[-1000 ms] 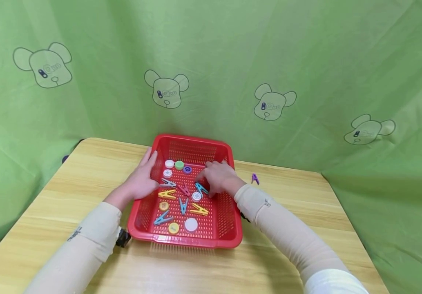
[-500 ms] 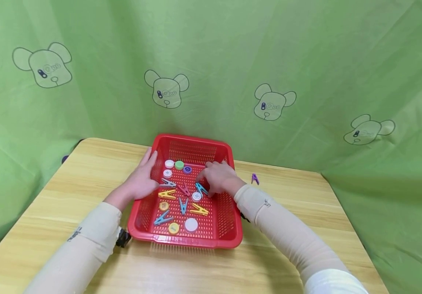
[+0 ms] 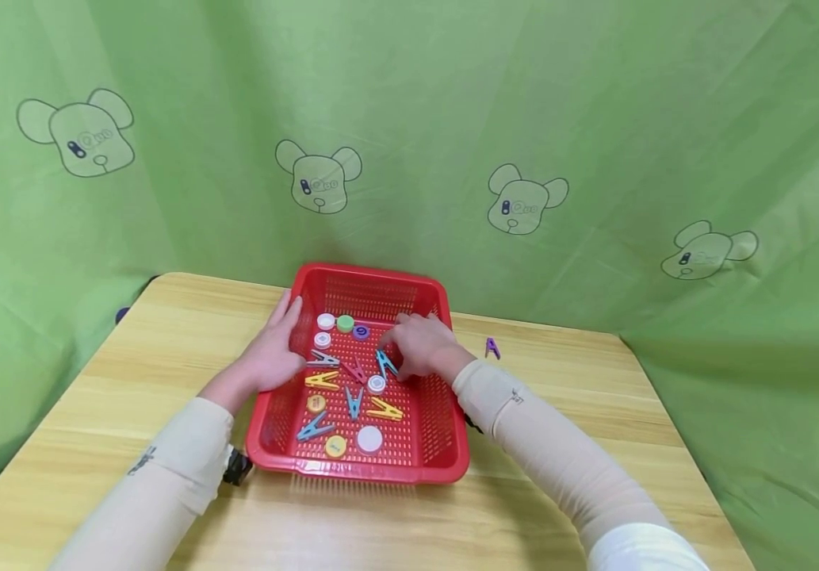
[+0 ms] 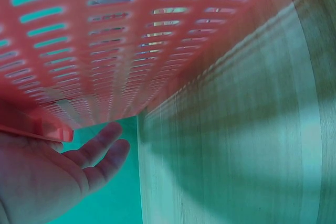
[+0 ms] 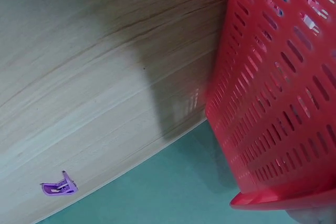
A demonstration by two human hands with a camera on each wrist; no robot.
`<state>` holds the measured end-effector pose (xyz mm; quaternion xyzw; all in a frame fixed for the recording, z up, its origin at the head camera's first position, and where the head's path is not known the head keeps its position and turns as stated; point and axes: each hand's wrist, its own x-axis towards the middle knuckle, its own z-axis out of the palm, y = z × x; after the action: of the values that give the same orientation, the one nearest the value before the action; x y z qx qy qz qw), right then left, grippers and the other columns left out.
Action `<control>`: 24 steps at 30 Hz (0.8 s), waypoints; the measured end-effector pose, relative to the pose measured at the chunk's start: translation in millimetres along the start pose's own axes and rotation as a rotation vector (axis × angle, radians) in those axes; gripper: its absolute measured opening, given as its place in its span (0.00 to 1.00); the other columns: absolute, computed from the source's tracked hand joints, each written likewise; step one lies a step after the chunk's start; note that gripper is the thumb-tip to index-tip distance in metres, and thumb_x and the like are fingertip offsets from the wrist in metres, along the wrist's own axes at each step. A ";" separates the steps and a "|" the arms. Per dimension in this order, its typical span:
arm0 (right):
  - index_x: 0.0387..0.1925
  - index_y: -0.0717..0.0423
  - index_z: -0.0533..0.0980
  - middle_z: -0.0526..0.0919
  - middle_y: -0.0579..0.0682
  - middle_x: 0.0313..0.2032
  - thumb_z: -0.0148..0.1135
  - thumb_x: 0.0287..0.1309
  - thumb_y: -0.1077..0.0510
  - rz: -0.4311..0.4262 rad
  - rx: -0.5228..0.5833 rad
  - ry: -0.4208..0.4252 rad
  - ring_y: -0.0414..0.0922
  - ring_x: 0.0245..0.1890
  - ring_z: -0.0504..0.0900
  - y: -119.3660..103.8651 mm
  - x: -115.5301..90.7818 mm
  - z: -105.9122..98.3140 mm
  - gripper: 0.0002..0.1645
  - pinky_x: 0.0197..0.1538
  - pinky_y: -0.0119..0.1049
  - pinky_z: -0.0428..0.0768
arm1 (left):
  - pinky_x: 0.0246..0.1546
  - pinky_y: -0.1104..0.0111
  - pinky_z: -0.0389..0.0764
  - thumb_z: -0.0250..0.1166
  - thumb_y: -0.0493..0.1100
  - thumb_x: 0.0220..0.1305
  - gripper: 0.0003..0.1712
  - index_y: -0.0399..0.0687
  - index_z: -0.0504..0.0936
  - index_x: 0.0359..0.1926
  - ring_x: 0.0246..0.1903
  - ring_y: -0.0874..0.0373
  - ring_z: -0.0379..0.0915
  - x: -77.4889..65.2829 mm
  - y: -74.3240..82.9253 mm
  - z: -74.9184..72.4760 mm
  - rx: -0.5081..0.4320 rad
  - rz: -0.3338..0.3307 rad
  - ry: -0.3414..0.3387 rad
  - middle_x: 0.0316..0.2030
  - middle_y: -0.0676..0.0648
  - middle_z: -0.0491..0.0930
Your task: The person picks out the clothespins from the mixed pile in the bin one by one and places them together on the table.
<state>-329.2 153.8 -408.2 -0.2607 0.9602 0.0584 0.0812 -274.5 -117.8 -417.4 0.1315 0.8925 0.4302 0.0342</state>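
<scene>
A red plastic basket (image 3: 371,474) stands on the wooden table, holding several clothespins and bottle caps spread over its floor. My left hand (image 3: 275,354) holds its left rim, thumb inside and fingers outside. In the left wrist view, two fingers of that hand (image 4: 47,182) stretch along the outer wall. Inside the basket's right half, my right hand (image 3: 419,345) has its index finger and thumb at the two ends of a bright blue clothespin (image 3: 384,363). A white cap (image 3: 376,385) and a dark pink clothespin (image 3: 355,369) lie close by.
A purple clothespin (image 3: 491,347) lies on the table (image 3: 559,381) right of the basket. Yellow clothespins (image 3: 384,409), a large white cap (image 3: 369,439) and a green cap (image 3: 345,323) are among the basket's contents. Green curtain (image 3: 409,95) hangs behind the table.
The bright blue clothespin has turned slightly under my right fingers, standing a little steeper. The head view has shifted a little. My left hand keeps its place on the rim.
</scene>
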 end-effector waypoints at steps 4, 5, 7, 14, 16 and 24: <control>0.54 0.31 0.83 0.76 0.41 0.44 0.82 0.40 0.40 -0.009 0.006 0.021 0.42 0.44 0.71 1.0 0.5 0.6 0.34 0.54 0.48 0.75 | 0.59 0.44 0.71 0.63 0.28 0.50 0.61 0.43 0.38 0.80 0.74 0.36 0.36 0.0 -0.7 0.3 -0.017 -0.009 0.000 0.78 0.50 0.23; 0.54 0.32 0.83 0.75 0.41 0.43 0.82 0.40 0.40 -0.011 0.011 0.025 0.42 0.44 0.70 1.1 0.6 0.6 0.34 0.53 0.47 0.75 | 0.58 0.44 0.71 0.63 0.28 0.50 0.61 0.43 0.38 0.80 0.74 0.36 0.36 0.0 -1.1 0.4 -0.020 -0.010 0.000 0.78 0.50 0.23; 0.54 0.32 0.83 0.75 0.40 0.42 0.82 0.40 0.40 -0.014 0.019 0.029 0.41 0.42 0.70 1.6 0.7 0.6 0.33 0.51 0.46 0.76 | 0.57 0.44 0.73 0.63 0.28 0.51 0.60 0.44 0.38 0.80 0.74 0.36 0.36 -0.1 -1.8 0.8 -0.028 -0.012 0.000 0.78 0.50 0.24; 0.53 0.35 0.84 0.73 0.41 0.38 0.82 0.40 0.41 -0.024 0.043 0.032 0.42 0.39 0.71 2.1 -1.7 -2.3 0.33 0.46 0.43 0.76 | 0.57 0.43 0.72 0.63 0.27 0.51 0.61 0.44 0.38 0.80 0.74 0.36 0.35 -1.1 -1.8 2.0 -0.041 -0.009 -0.006 0.78 0.50 0.23; 0.53 0.35 0.84 0.73 0.41 0.39 0.82 0.40 0.41 -0.023 0.050 0.041 0.42 0.40 0.71 2.3 -2.2 -3.0 0.33 0.46 0.42 0.76 | 0.59 0.42 0.70 0.63 0.28 0.50 0.61 0.44 0.38 0.80 0.74 0.36 0.35 -1.3 -1.2 1.9 -0.032 -0.004 -0.006 0.78 0.49 0.23; 0.53 0.36 0.84 0.75 0.44 0.44 0.82 0.39 0.41 -0.008 0.109 0.081 0.43 0.44 0.69 2.8 -2.6 -6.4 0.34 0.50 0.43 0.78 | 0.54 0.44 0.75 0.63 0.27 0.52 0.60 0.45 0.38 0.80 0.74 0.35 0.37 -0.7 1.1 1.4 -0.045 -0.012 -0.006 0.78 0.50 0.24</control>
<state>-329.2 156.5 -401.2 -0.2620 0.9634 -0.0051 0.0565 -273.4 -116.3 -417.5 0.1265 0.8833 0.4495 0.0423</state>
